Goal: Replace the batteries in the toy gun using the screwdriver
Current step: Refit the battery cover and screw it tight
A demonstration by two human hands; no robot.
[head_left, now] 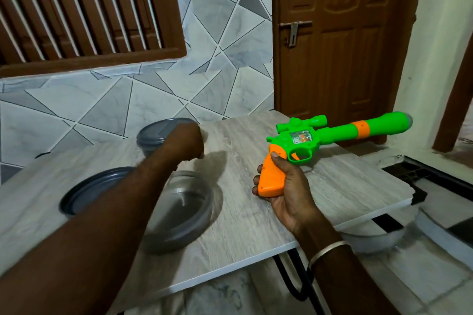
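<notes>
My right hand (286, 186) grips the orange handle of a green and orange toy gun (330, 133), held above the table with its barrel pointing right and slightly up. My left hand (185, 140) reaches out over the middle of the table with its fingers curled down, seen from the back; what it holds, if anything, is hidden. No screwdriver or batteries show.
A light wood-grain table (250, 212) carries a grey lidded container (158, 135) at the back, a clear round container (184, 207) and a dark grey lid (84, 194) near my left forearm. Tiled wall behind, brown door (340, 46) at right.
</notes>
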